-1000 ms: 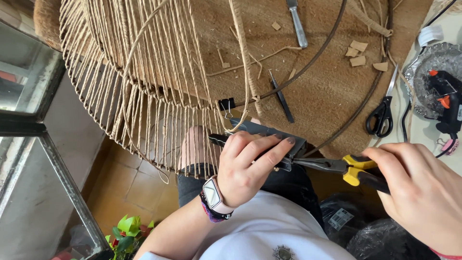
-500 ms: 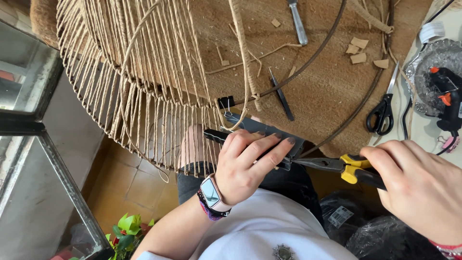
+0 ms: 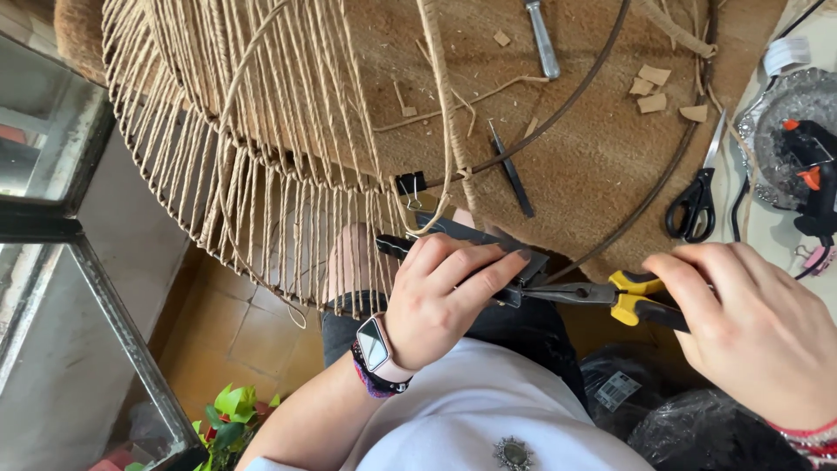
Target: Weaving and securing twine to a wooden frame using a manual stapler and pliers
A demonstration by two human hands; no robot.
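Head view: the left hand (image 3: pixel 445 296) is closed over a dark flat strip (image 3: pixel 475 240), fingers curled across its top and the thumb below, holding it just under the edge of the woven frame (image 3: pixel 261 157). A watch (image 3: pixel 375 344) sits on that wrist. At 3 o'clock from it, the right hand (image 3: pixel 754 336) grips the yellow-and-black handles of the pliers (image 3: pixel 602 296); their long nose points toward 9 o'clock and meets the end of the strip beside the left fingertips. Whether the nose is pinching the strip cannot be told.

At 12 o'clock from the left hand, a black binder clip (image 3: pixel 410 185) is clamped on a dark wire hoop (image 3: pixel 575 96), which lies on the brown surface (image 3: pixel 593 166). A wrapped rod (image 3: pixel 440 96) runs up from near the clip. Farther out at 1 o'clock lie a thin dark tool (image 3: pixel 513 170) and a metal tool (image 3: pixel 542 39). At 2 o'clock from the right hand are scissors (image 3: pixel 693 205) and a glue gun (image 3: pixel 811 174).
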